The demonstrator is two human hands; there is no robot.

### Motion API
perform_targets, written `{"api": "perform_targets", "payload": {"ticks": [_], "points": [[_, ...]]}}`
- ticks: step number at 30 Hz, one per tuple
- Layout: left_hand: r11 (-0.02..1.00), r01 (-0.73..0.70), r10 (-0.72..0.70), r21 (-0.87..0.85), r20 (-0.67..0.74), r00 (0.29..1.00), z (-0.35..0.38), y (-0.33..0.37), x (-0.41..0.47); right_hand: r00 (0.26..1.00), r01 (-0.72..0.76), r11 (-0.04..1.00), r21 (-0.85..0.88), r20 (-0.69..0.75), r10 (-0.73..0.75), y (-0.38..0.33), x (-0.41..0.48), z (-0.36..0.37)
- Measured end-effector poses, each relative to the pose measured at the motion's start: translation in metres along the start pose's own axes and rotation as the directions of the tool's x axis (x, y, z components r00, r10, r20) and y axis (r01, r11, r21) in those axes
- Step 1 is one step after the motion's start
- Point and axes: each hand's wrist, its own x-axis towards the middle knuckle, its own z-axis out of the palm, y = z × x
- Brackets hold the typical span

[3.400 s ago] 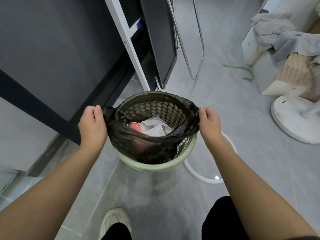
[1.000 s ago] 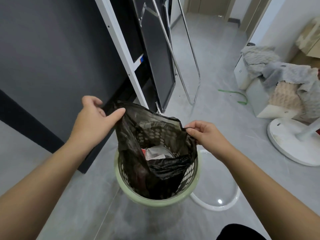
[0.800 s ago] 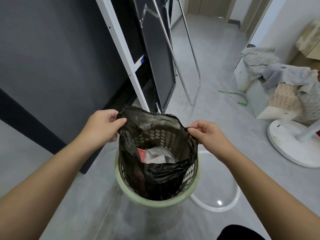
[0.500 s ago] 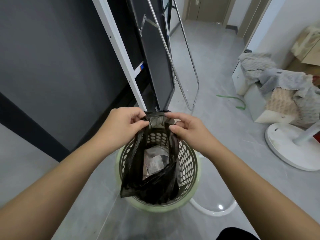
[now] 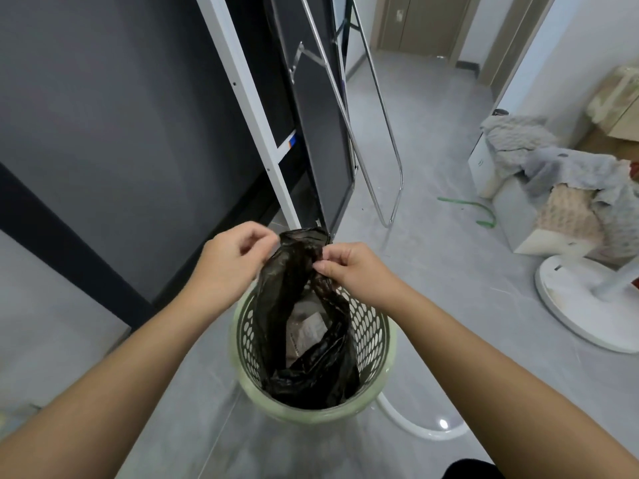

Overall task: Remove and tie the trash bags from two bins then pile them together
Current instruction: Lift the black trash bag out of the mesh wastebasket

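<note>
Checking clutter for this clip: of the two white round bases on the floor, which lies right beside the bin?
The thin white hoop-like base, whose arc curves out from behind the green perforated bin. The solid white disc base with a pole stands apart, far right.

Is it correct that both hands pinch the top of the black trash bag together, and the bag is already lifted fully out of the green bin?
Not fully. In the head view, the left hand and right hand do pinch the black trash bag top together, but its lower part sits inside the green bin.

Soft daylight, wide-angle edge distortion
</note>
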Motion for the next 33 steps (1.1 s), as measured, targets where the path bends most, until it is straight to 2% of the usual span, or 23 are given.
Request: {"api": "perform_targets", "payload": {"ticks": [2,3,4,6,10,13,15,19,22,24,26,27,28,30,31,33], "points": [[0.958,0.199,-0.203,0.208,-0.002,0.979,0.004,-0.036,0.002,1.000,-0.005,1.000,0.016,-0.013,0.006,0.000,0.000,-0.002],[0.889,0.286,-0.323,0.356,0.049,0.945,0.007,-0.052,0.001,1.000,-0.009,1.000,0.029,-0.009,0.009,0.000,0.000,-0.002],[0.808,0.344,-0.443,0.478,0.108,0.890,0.011,-0.066,-0.001,1.000,-0.014,0.999,0.038,-0.003,0.014,-0.001,0.001,-0.002],[0.719,0.411,-0.595,0.560,0.190,0.781,0.016,-0.079,-0.008,1.000,-0.024,0.999,0.045,-0.002,0.024,-0.001,0.003,-0.001],[0.720,0.462,-0.640,0.517,0.240,0.730,0.018,-0.087,-0.011,1.000,-0.023,0.995,0.093,-0.016,0.025,-0.005,0.009,-0.001],[0.733,0.486,-0.635,0.476,0.222,0.740,0.017,-0.088,-0.004,0.999,-0.022,0.993,0.115,-0.045,0.028,-0.012,0.012,-0.001],[0.725,0.480,-0.628,0.494,0.188,0.755,0.015,-0.090,0.002,0.993,-0.004,0.992,0.127,-0.114,0.018,-0.019,0.016,-0.005],[0.704,0.533,-0.661,0.470,0.159,0.733,0.006,-0.095,0.011,0.969,0.081,0.966,0.245,-0.247,-0.019,-0.053,0.027,-0.029],[0.678,0.540,-0.673,0.499,0.125,0.729,0.001,-0.098,0.012,0.964,0.117,0.971,0.207,-0.257,-0.062,-0.076,0.031,-0.045],[0.673,0.496,-0.647,0.549,0.114,0.754,0.000,-0.105,0.013,0.968,0.124,0.975,0.182,-0.240,-0.078,-0.083,0.029,-0.047],[0.683,0.376,-0.584,0.627,0.157,0.797,-0.001,-0.120,0.018,0.969,0.127,0.977,0.174,-0.231,-0.085,-0.085,0.027,-0.046],[0.718,0.294,-0.517,0.631,0.201,0.832,-0.002,-0.123,0.019,0.970,0.131,0.976,0.173,-0.227,-0.090,-0.086,0.025,-0.046],[0.790,0.214,-0.424,0.575,0.260,0.868,-0.004,-0.119,0.015,0.970,0.133,0.976,0.175,-0.227,-0.091,-0.086,0.024,-0.046],[0.934,0.044,-0.179,0.355,0.358,0.917,-0.015,-0.084,-0.003,0.967,0.134,0.975,0.175,-0.239,-0.090,-0.088,0.022,-0.047],[0.960,-0.040,-0.075,0.276,0.394,0.916,-0.018,-0.063,-0.013,0.967,0.134,0.975,0.175,-0.239,-0.090,-0.090,0.023,-0.047],[0.966,-0.119,0.001,0.228,0.459,0.889,-0.022,-0.027,-0.032,0.966,0.142,0.973,0.182,-0.239,-0.096,-0.095,0.024,-0.046]]}}
